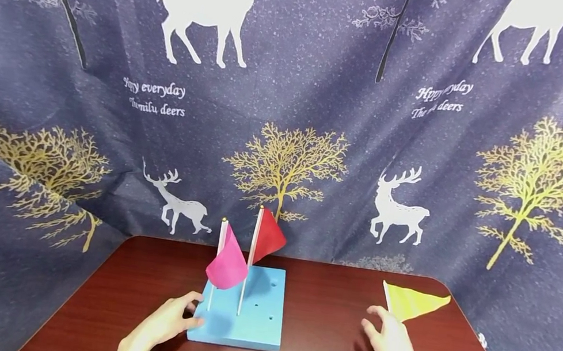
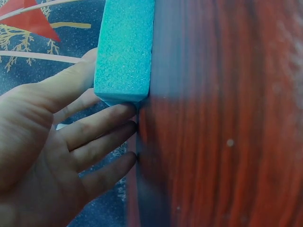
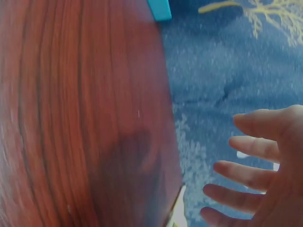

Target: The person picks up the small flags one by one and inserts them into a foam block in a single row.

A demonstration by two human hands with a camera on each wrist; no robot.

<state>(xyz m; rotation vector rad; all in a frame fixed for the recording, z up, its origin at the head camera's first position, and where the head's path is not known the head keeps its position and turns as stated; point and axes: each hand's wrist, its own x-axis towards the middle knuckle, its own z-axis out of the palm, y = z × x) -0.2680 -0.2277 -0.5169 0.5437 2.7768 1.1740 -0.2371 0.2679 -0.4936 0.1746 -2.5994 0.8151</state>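
Note:
A light-blue foam block (image 1: 256, 329) with small holes lies on the table. Two flags stand in it on white sticks, one pink (image 1: 228, 265) and one red (image 1: 269, 236). At the block's left edge, my left hand (image 1: 166, 320) holds it, thumb over the top and fingers against the end; in the left wrist view the hand (image 2: 52, 137) meets the block's corner (image 2: 124, 56). My right hand (image 1: 389, 344) hovers over the table with spread fingers and holds nothing. Just beyond it is a yellow triangular flag (image 1: 413, 302), its white stick partly hidden by the hand.
The dark red wood-grain table (image 1: 319, 319) has rounded far corners. A blue-grey cloth (image 1: 323, 87) printed with deer and trees hangs behind it and along its sides. Between the block and my right hand lies bare tabletop.

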